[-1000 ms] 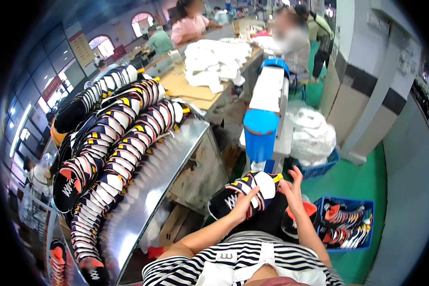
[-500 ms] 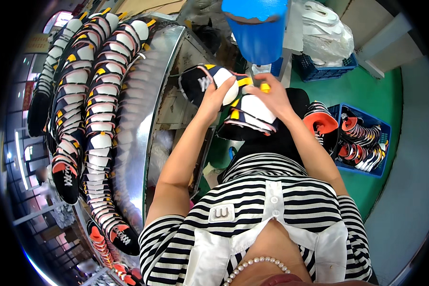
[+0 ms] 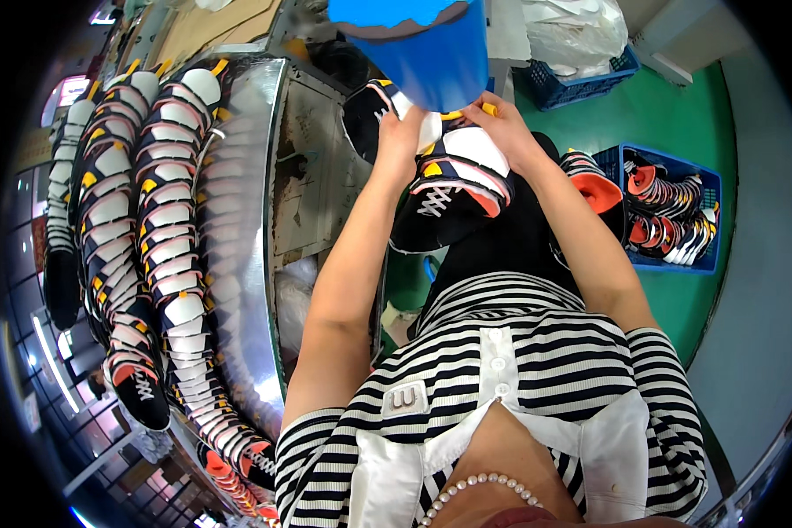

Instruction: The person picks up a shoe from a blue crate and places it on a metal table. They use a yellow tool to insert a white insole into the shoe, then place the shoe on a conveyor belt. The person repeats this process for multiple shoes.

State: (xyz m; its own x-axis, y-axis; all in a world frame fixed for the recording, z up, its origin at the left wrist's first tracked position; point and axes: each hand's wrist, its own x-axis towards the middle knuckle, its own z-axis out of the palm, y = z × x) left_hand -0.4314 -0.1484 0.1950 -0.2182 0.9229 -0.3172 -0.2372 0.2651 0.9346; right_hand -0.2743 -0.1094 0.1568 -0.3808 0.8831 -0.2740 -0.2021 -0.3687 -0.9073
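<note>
My left hand point(image 3: 400, 139) is closed on a shoe upper point(image 3: 363, 114), dark with white panels and white laces, held up under the blue bin. My right hand point(image 3: 500, 134) is pinched at the end of that upper's yellow tab point(image 3: 451, 115). A small yellow thing point(image 3: 490, 109) shows at its fingers; its kind I cannot make out. Just below both hands, a stack of similar uppers point(image 3: 440, 207) rests on my lap, coral lining and crossed white laces showing. The blue bin point(image 3: 422, 57) covers part of the held upper.
Long rows of nested shoe uppers point(image 3: 172, 255) lie along the metal-topped table point(image 3: 246, 202) at left. At right, a blue crate point(image 3: 673, 260) holds more striped and coral uppers. Another blue crate point(image 3: 581, 86) with white pieces in clear plastic point(image 3: 576, 35) stands farther back.
My view has shifted, bringing the bin nearer over the held upper. My right hand has come in to the yellow tab. The stack on my lap now shows its laces and coral lining.
</note>
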